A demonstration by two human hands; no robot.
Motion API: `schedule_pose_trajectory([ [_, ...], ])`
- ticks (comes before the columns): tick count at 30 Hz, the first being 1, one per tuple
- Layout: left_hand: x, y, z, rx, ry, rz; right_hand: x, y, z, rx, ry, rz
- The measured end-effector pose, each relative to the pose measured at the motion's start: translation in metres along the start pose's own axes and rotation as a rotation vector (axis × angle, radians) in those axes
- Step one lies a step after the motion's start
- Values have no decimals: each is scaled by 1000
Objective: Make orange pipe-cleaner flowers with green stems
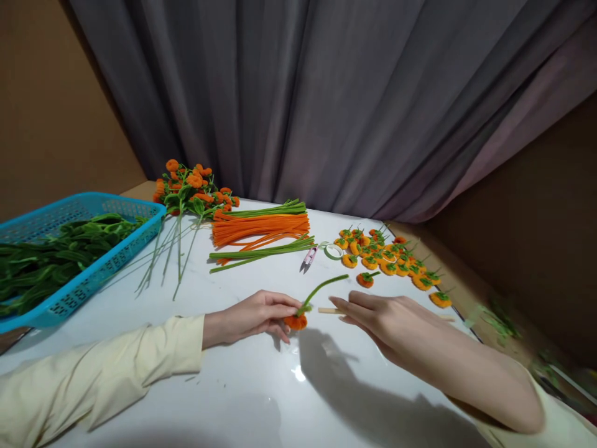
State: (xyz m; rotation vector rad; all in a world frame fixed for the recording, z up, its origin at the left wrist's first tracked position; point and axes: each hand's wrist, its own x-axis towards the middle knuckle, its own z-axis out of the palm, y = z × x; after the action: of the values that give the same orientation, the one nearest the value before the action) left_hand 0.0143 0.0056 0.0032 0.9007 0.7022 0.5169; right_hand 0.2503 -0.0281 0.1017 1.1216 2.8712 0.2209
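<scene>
Between the thumb and fingers of my left hand (261, 316) is a fuzzy orange flower (296, 322), its head tipped downward. A green pipe-cleaner stem (326, 283) rises from its base and curves to the right. My right hand (389, 317) is closed round a thin pale wooden stick (328, 310). The tip of the stick points left, a short gap from the flower. Beyond my right hand, a single orange flower head (365, 280) with a short green stem lies on the white table (252, 392).
Several orange and yellow flower heads (370, 258) cover the right side. Pink-handled thread snips (308, 258) and a tape roll (333, 251) lie mid-table. Behind are orange pipe cleaners (261, 229) and green pipe cleaners (256, 254). Stemmed flowers (196, 183) and a blue basket (114, 264) of green leaves stand left.
</scene>
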Motion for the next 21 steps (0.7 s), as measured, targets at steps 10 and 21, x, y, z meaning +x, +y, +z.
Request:
schedule_pose_trajectory([
  [10, -1, -1, -4, 45, -90, 14, 53, -4, -15, -72, -343, -272],
  [21, 0, 0, -1, 52, 0, 6, 61, -11, -20, -92, -455, -304],
])
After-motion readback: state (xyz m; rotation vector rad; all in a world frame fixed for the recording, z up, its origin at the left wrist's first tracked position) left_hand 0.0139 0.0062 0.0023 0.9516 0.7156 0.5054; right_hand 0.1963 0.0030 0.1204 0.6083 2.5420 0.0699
